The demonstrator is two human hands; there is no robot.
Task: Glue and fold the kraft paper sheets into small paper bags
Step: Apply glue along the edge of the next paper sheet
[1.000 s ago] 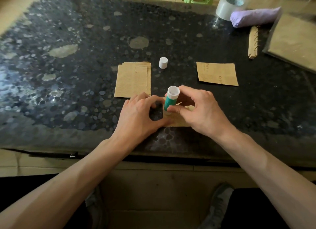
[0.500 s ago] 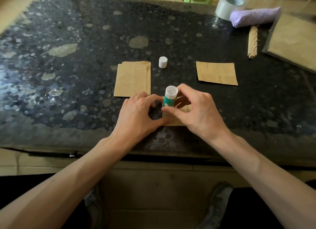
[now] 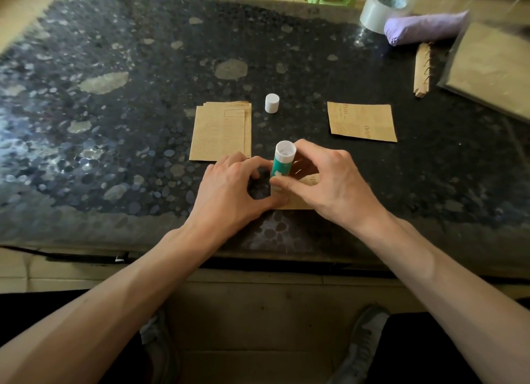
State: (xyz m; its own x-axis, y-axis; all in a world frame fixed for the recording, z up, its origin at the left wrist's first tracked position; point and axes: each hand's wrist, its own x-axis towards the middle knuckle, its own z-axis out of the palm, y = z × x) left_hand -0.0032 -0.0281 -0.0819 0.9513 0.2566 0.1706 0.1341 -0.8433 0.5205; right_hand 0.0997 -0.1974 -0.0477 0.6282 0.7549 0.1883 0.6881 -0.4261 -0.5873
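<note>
R hand holds the glue stick at the near-centre of the desk: fingers curled round the green barrel, thumb + forefinger pinching it low down, white end up, stick tilted a bit. Its lower end sits over the sheet of brown paper lying flat near the desk's front edge, mostly hidden under both hands; can't tell if glue touches paper. L hand is just beside the stick w/ fingers bent in a C, thumb + forefinger tip holding the sheet's left edge down. Behind the L hand, a stack of brown paper pieces, edges slightly fanned. White cap stands upright just right of the stack's far corner, apart from the stick. A single printed piece lies flat farther right. Far right corner: tape roll, purple bundle next to it, torn spiral strip, and a brown pad at the edge.
</note>
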